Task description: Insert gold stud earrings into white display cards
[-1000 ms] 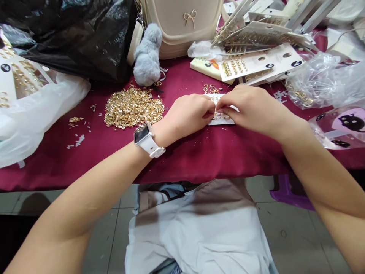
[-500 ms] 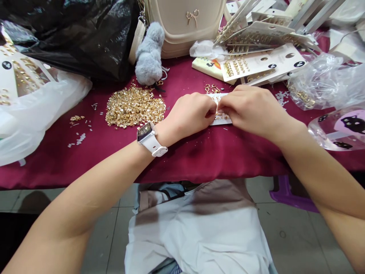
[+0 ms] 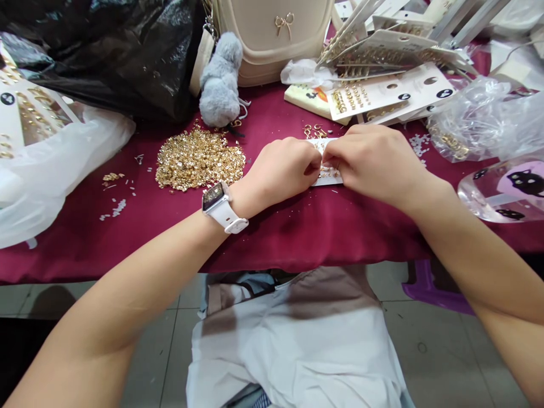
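Observation:
A white earring card (image 3: 329,178) with small gold pieces on it lies on the dark red cloth between my hands. My left hand (image 3: 287,170), with a white-strapped watch at the wrist, is closed at the card's left edge; its fingertips are mostly hidden. From the right, my right hand (image 3: 374,161) pinches over the card, thumb and forefinger together. Whatever tiny piece is between those fingers is too small to make out. Just behind the card lie several gold hooks (image 3: 314,131). To the left of my left hand spreads a heap of small gold findings (image 3: 199,160).
At the back stand a black plastic bag (image 3: 106,56), a cream handbag (image 3: 272,51) and a grey plush charm (image 3: 221,82). Filled earring cards (image 3: 365,93) pile up at the back right, beside a clear plastic bag (image 3: 476,122). A white plastic bag (image 3: 63,164) sits at left.
The whole view shifts very slightly. Both hands stay over the card in nearly the same pose.

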### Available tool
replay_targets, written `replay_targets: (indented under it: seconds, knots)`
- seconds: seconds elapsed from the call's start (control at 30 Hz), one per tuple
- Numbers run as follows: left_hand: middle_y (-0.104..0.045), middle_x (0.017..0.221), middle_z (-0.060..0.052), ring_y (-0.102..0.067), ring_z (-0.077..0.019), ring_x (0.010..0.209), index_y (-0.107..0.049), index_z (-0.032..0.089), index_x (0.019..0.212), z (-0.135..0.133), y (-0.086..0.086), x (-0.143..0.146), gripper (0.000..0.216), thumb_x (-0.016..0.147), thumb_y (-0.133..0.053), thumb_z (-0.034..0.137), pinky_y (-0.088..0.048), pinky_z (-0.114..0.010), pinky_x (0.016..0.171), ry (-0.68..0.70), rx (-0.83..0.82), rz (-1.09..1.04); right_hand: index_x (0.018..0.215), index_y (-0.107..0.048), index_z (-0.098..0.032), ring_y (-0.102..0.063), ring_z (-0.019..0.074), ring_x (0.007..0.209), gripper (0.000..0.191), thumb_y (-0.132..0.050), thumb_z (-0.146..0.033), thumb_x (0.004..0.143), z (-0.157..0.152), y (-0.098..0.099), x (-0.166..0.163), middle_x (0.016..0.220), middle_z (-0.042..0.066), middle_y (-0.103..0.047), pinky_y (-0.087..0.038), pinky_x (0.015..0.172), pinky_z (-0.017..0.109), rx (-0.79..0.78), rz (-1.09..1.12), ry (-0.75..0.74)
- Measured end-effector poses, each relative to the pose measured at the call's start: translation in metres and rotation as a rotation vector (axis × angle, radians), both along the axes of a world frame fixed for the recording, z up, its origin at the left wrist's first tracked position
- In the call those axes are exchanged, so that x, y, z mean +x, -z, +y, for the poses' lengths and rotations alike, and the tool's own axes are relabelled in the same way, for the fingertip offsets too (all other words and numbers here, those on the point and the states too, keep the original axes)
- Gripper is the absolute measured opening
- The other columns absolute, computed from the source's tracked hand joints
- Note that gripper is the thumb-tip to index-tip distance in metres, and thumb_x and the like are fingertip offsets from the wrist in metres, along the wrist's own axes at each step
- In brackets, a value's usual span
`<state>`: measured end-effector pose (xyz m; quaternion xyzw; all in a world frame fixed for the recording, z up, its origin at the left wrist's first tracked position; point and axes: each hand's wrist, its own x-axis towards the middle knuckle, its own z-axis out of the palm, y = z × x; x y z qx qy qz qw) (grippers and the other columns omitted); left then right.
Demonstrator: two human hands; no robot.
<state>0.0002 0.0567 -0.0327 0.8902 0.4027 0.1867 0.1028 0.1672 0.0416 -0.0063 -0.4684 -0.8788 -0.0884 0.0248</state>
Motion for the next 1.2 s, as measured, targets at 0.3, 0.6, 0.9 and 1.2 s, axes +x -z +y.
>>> replay_targets:
  seconds: [0.3, 0.6, 0.9, 1.2]
  knots:
    - [-0.068, 0.074, -0.004, -0.064, -0.017, 0.073, -0.071, 0.015, 0.075, 0.001, 0.002, 0.0, 0.018, 0.077, -0.053, 0.016, -0.042, -0.028, 0.065, -0.001, 0.007, 0.0, 0.084, -0.064, -0.018, -0.061, 0.0255, 0.09, 0.022, -0.042, -0.015, 0.084, 0.0, 0.003, -0.003, 0.081, 0.011, -0.069, -0.041, 0.074, 0.036, 0.092, -0.108, -0.037]
    - [-0.071, 0.076, -0.004, -0.065, -0.0167, 0.072, -0.073, 0.017, 0.076, 0.001, 0.002, 0.001, 0.019, 0.076, -0.054, 0.016, -0.043, -0.027, 0.065, -0.029, -0.02, -0.019, 0.076, -0.061, -0.02, -0.06, 0.0256, 0.087, 0.018, -0.046, -0.011, 0.076, 0.003, 0.008, -0.003, 0.078, 0.009, -0.068, -0.042, 0.076, 0.038, 0.084, -0.011, -0.061]
    - [-0.071, 0.076, -0.004, -0.063, -0.016, 0.07, -0.074, 0.019, 0.079, 0.001, 0.0, 0.0, 0.018, 0.08, -0.056, 0.022, -0.042, -0.028, 0.067, -0.049, -0.056, -0.015, 0.079, -0.07, -0.018, -0.059, 0.0242, 0.09, 0.025, -0.045, -0.013, 0.083, 0.0, 0.002, -0.003, 0.081, 0.009, -0.069, -0.043, 0.074, 0.036, -0.022, 0.043, 0.03]
    - [-0.069, 0.072, -0.003, -0.062, -0.0144, 0.068, -0.073, 0.018, 0.075, 0.0, -0.001, -0.001, 0.019, 0.078, -0.055, 0.016, -0.042, -0.027, 0.067, -0.02, -0.031, -0.021, 0.093, -0.074, -0.024, -0.061, 0.0249, 0.087, 0.025, -0.049, -0.023, 0.087, 0.006, 0.002, 0.015, 0.083, 0.007, -0.067, -0.046, 0.069, 0.037, -0.033, 0.207, -0.051]
